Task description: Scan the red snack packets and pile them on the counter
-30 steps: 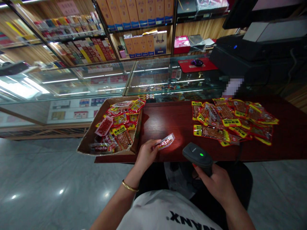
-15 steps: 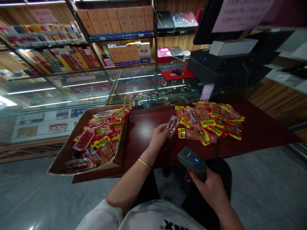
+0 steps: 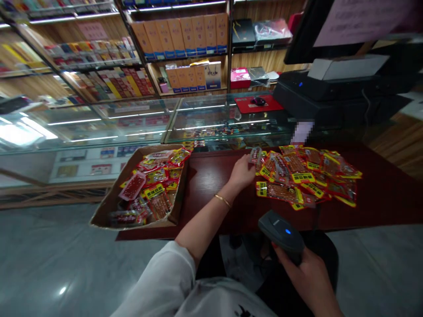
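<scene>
My left hand [image 3: 243,171] reaches forward over the dark red table, closed on a small clear snack packet [image 3: 255,155] with reddish contents. That packet is at the left edge of a spread pile of snack packets [image 3: 297,176] in red and yellow wrappers. My right hand [image 3: 309,273] is wrapped round the handle of a black barcode scanner [image 3: 280,235] with a blue light, held above my lap in front of the table edge. To the left, an open cardboard box [image 3: 180,207] holds several more packets, among them a pale-edged reddish one [image 3: 132,186].
Behind the table [image 3: 211,176] runs a glass display counter [image 3: 205,115], with a mouse [image 3: 257,101] on a red mat. A monitor [image 3: 307,31] and black till equipment [image 3: 313,99] stand at the right. Stocked shelves with tan boxes [image 3: 185,37] line the back.
My left hand has moved forward with the packet, bringing it to the pile's left edge. The whole view has shifted, so the scene sits further right. The scanner stays in my right hand.
</scene>
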Demonstrator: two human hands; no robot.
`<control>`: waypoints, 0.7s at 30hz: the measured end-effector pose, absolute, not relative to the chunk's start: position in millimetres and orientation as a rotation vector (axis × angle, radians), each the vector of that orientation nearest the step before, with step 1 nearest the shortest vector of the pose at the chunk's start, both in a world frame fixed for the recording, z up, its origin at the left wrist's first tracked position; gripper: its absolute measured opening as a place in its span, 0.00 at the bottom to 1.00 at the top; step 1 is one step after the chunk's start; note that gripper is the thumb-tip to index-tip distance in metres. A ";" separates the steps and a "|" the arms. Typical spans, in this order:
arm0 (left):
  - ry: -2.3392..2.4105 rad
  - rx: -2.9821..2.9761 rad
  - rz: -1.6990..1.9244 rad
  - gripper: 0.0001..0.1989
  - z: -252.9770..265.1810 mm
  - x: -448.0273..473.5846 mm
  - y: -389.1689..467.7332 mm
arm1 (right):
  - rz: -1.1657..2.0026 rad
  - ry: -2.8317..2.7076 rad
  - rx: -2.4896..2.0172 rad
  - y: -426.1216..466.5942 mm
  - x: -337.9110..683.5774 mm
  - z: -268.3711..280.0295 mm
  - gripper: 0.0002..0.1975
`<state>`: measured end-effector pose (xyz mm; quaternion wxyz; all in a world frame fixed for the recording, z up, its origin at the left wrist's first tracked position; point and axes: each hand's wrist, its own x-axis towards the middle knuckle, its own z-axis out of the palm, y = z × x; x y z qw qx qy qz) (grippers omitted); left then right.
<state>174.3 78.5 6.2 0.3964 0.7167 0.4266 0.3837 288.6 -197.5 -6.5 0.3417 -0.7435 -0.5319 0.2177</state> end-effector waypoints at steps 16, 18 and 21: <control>2.233 2.231 0.150 0.35 70.3 -188.4 11.6 | 0.561 -1.629 -1.878 -174.0 267.1 -29.1 0.16; 2.233 2.227 0.073 0.34 64.3 -192.5 16.6 | 0.563 -1.629 -1.876 -175.8 265.4 -31.2 0.16; 2.324 2.097 0.086 0.26 67.7 -191.4 16.8 | 0.570 -1.627 -1.868 -178.9 267.4 -33.6 0.17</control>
